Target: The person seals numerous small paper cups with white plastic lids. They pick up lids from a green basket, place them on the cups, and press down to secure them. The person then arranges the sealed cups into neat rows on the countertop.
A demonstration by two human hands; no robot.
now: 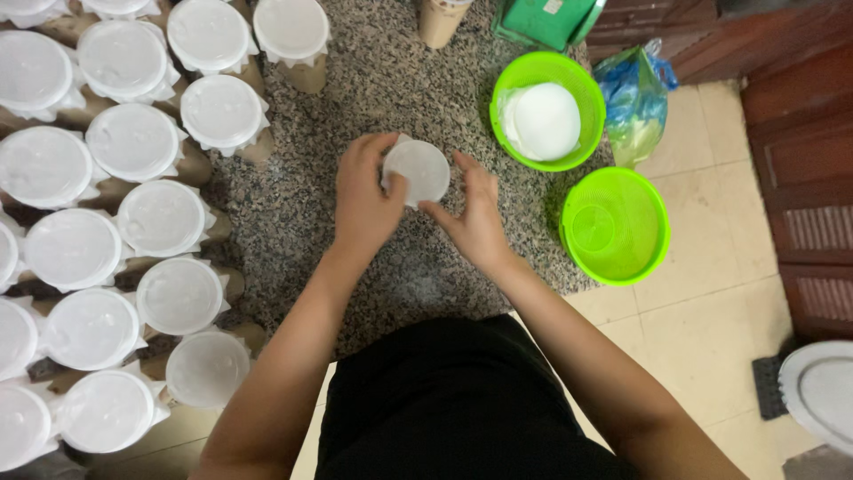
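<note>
A cup capped by a round white plastic lid [419, 169] stands on the speckled granite counter [391, 80]. My left hand [366, 200] presses on the lid's left side with the thumb over its rim. My right hand [475, 218] holds the lid's right and lower edge with the fingertips. The cup's body is hidden under the lid and my hands.
Several lidded tan cups [133, 142] crowd the left of the counter. A green basket [582, 98] holds a stack of white lids [544, 120]; an empty green basket [615, 227] overhangs the counter edge. An open cup [442, 18], a green box [544, 20] and a plastic bag [635, 98] sit behind.
</note>
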